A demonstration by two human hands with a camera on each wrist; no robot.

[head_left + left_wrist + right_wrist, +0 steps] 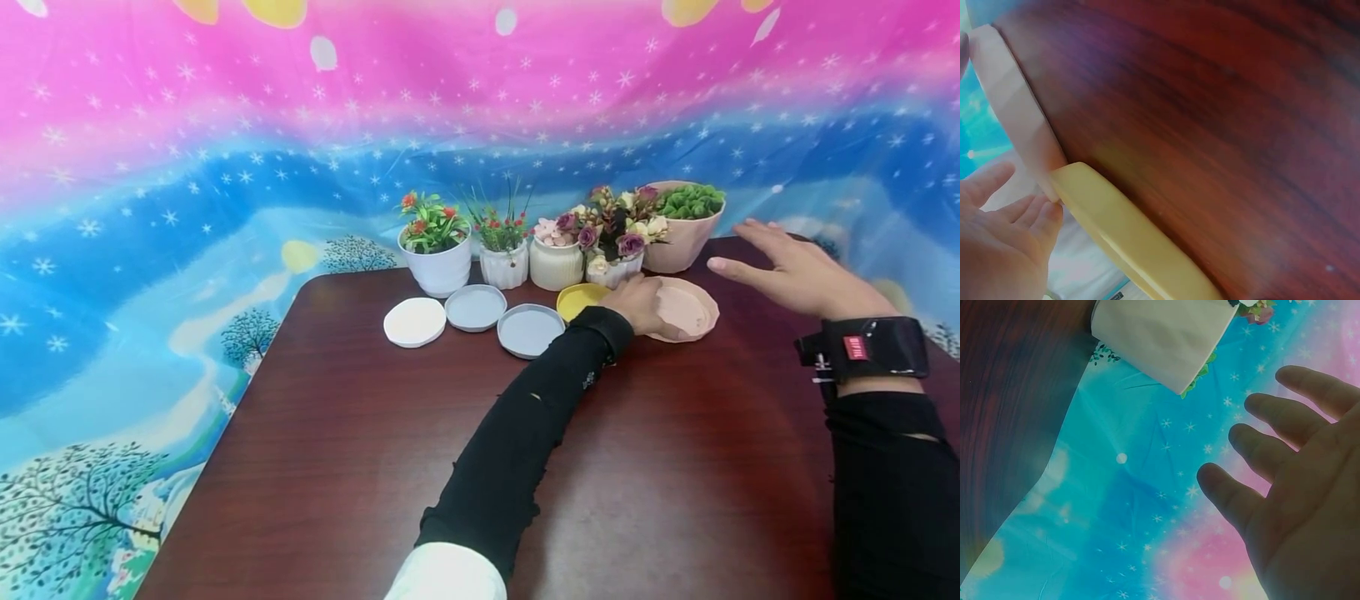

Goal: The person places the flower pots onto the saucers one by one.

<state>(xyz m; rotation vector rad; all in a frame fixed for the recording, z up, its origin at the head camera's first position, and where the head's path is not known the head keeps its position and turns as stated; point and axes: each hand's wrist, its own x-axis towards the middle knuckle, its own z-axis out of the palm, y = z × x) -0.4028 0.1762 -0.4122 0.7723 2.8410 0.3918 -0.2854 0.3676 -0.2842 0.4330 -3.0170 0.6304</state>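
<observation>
My left hand (636, 304) reaches across the table to the meeting edges of a yellow saucer (572, 298) and a larger pale pink saucer (688, 310). In the left wrist view its fingertips touch the rims where the pink saucer (1016, 100) and yellow saucer (1129, 231) overlap; the thumb stands apart. It covers part of both saucers in the head view. To the right, my right hand (806, 268) is held above the table with fingers spread and nothing in them. Nearest to it is the pink pot (678, 242) with a green succulent (690, 201).
Left of the yellow saucer lie two grey saucers (476, 307) and a white saucer (415, 322). Behind stand a white pot (441, 267) and several smaller flower pots, close together along the table's (360, 400) back edge. A printed cloth (225, 183) hangs behind.
</observation>
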